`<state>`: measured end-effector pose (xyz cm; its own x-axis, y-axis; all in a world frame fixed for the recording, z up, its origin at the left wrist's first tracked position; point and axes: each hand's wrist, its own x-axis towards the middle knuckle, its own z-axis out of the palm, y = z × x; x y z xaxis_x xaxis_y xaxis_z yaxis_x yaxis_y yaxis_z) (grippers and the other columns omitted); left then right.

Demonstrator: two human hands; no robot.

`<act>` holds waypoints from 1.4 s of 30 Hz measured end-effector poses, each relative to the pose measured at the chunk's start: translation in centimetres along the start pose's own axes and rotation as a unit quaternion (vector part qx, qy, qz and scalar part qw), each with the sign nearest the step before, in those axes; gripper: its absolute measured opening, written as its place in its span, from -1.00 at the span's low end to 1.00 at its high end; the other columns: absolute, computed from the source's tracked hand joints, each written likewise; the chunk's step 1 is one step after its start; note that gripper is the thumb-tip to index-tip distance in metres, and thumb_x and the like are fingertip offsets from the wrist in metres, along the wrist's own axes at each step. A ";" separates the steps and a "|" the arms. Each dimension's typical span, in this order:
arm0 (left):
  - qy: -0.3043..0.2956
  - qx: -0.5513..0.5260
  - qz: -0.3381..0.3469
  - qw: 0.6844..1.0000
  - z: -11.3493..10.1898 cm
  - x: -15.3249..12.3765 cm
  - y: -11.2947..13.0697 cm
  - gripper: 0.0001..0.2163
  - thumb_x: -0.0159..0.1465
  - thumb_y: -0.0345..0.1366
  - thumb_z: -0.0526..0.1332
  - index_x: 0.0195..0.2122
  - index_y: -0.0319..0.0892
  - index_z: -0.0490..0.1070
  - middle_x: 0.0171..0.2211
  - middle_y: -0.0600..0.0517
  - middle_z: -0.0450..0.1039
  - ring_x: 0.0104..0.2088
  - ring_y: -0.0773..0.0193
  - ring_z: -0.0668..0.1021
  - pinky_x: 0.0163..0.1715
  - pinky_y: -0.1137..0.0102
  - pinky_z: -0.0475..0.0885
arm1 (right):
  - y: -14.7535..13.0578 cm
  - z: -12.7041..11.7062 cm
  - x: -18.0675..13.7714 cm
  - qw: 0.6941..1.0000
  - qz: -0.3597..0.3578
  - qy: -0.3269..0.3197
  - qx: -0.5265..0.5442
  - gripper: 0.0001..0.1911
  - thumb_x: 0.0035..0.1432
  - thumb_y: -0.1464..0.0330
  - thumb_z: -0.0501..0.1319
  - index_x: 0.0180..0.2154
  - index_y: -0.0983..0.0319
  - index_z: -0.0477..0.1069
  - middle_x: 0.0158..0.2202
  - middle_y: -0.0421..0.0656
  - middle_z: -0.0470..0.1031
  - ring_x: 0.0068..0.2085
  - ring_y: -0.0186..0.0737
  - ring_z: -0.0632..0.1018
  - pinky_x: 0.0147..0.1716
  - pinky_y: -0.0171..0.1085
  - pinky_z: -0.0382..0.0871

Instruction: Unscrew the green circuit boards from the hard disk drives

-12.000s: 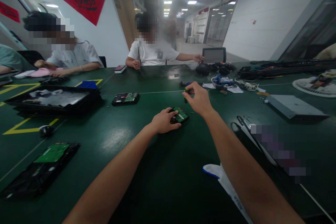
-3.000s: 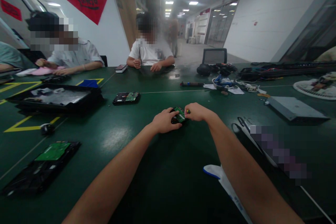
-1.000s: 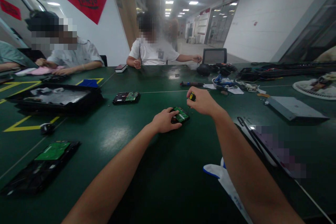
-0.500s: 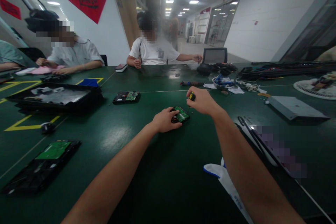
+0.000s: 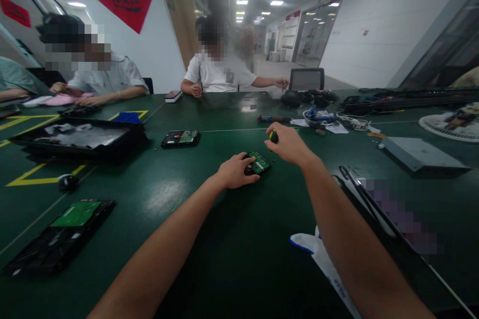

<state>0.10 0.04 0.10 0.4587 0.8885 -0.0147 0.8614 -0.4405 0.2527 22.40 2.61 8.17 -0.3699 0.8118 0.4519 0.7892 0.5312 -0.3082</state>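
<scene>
A small hard drive (image 5: 261,162) lies on the green table with its green circuit board facing up. My left hand (image 5: 236,172) grips its left side, thumb and fingers on its edges. My right hand (image 5: 286,142) is closed round the yellow and black handle of a screwdriver (image 5: 274,136), held over the drive's right side. The shaft is thin and points down towards the board; whether its tip touches a screw I cannot make out. Tiny screw-like bits (image 5: 274,160) lie just right of the drive.
Another hard drive (image 5: 180,138) lies beyond my left hand, a larger one (image 5: 62,234) at near left. A black tray (image 5: 140,132) stands at left. A glove (image 5: 325,254) lies under my right forearm, a metal box (image 5: 424,152) farther right. Two people (image 5: 220,72) (image 5: 108,77) sit opposite.
The screwdriver handle has turned slightly in my right hand. My left hand and the hard drive have stayed in place.
</scene>
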 end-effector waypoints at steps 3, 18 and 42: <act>0.001 0.000 0.003 1.000 0.0 0.0 0.0 -0.20 0.24 0.31 0.15 0.42 -0.02 0.21 0.47 -0.14 0.07 0.38 -0.16 0.29 0.29 0.07 0.30 | 0.0 0.0 0.0 1.000 -0.003 -0.003 -0.019 -0.81 0.19 0.32 0.29 -0.14 0.19 0.44 -0.19 -0.05 0.57 -0.19 -0.06 0.52 -0.15 -0.16 0.29; -0.003 -0.008 0.001 1.000 -0.3 -0.1 0.2 -0.20 0.24 0.31 0.16 0.41 0.01 0.21 0.46 -0.12 0.08 0.37 -0.17 0.30 0.28 0.05 0.30 | -1.0 -2.2 -0.3 0.945 0.093 -0.139 0.281 -0.70 0.34 0.27 0.08 -0.13 0.21 0.55 -0.17 -0.10 0.64 -0.48 -0.32 0.49 -0.50 -0.31 0.31; 0.021 0.029 0.001 0.999 -0.7 -0.6 1.5 -0.15 0.22 0.45 0.00 0.33 -0.06 0.33 0.49 -0.10 0.00 0.27 -0.34 0.38 0.21 -0.03 0.34 | -1.5 -1.1 0.1 0.918 0.113 -0.140 0.354 -0.68 0.36 0.16 0.12 -0.25 0.20 0.55 -0.22 -0.09 0.61 -0.45 -0.32 0.46 -0.58 -0.33 0.25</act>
<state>0.95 -1.08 1.20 0.4517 0.8918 0.0260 0.8723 -0.4476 0.1969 21.72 1.60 9.57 -0.4253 0.8986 0.1079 0.3806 0.2858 -0.8795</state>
